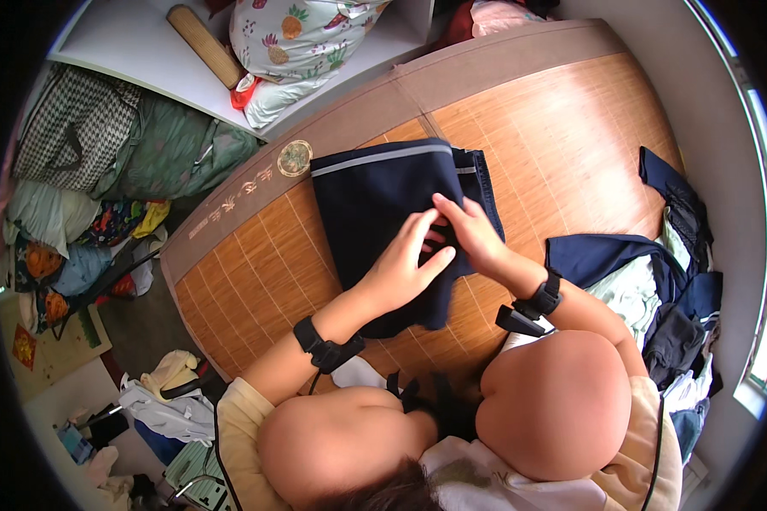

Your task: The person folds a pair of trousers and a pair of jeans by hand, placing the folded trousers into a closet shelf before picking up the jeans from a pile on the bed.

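Note:
A folded navy garment [375, 204] with a pale grey stripe near its far edge lies on the bamboo mat [528, 145] in front of me. Its far right side shows further layers. My left hand [407, 264] rests over the right half of the cloth, fingers stretched out and thumb apart. Close beside it, my right hand [471, 236] reaches in from the right, its fingers extended and nearly meeting the left ones. Neither hand visibly grips the cloth. Both wrists wear black straps.
Loose clothes [648, 272], navy, pale green and black, are heaped at the right by the wall. A white shelf [128, 43] at the far left holds a patterned bag [298, 43] and a wooden piece [203, 44]. More clothing and bags [77, 128] crowd the left. My bare knees are near.

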{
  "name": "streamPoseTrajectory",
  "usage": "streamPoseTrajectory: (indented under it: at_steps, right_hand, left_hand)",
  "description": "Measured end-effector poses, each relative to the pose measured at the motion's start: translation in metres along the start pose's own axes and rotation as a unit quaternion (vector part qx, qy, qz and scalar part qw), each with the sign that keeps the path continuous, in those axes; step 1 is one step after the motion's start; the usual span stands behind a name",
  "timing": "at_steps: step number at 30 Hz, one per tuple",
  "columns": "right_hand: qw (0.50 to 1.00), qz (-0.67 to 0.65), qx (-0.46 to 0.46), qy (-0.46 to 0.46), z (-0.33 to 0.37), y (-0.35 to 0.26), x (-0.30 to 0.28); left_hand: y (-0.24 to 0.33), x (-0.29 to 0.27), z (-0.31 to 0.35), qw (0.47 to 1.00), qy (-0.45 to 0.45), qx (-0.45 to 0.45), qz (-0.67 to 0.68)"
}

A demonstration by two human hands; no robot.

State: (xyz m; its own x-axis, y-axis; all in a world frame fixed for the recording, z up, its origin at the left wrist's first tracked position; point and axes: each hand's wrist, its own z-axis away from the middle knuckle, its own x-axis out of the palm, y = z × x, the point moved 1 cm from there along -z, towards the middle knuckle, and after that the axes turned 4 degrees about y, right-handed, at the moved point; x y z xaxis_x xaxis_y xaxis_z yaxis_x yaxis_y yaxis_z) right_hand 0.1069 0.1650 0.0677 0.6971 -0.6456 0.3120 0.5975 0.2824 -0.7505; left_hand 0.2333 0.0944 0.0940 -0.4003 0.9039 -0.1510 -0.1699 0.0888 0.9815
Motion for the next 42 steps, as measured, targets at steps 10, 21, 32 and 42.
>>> streamPoseTrajectory:
  at_steps: [10,21,32,42]
  right_hand:
    - [0.976,0.152,-0.137,0.073,-0.029,0.011,-0.051]
    - [0.988,0.047,-0.131,0.067,-0.043,0.018,-0.066]
    - [0.683,0.453,-0.567,0.085,0.006,-0.008,-0.014]
    - [0.529,0.756,-0.383,-0.049,-0.015,0.044,-0.017]
  left_hand:
    - [-0.062,-0.029,0.051,0.905,0.199,0.028,-0.375]
    - [-0.128,-0.059,0.050,0.938,0.279,-0.177,0.104]
    - [-0.119,-0.049,0.045,0.935,0.277,-0.157,0.155]
    - [-0.110,-0.044,0.037,0.933,0.316,-0.123,0.119]
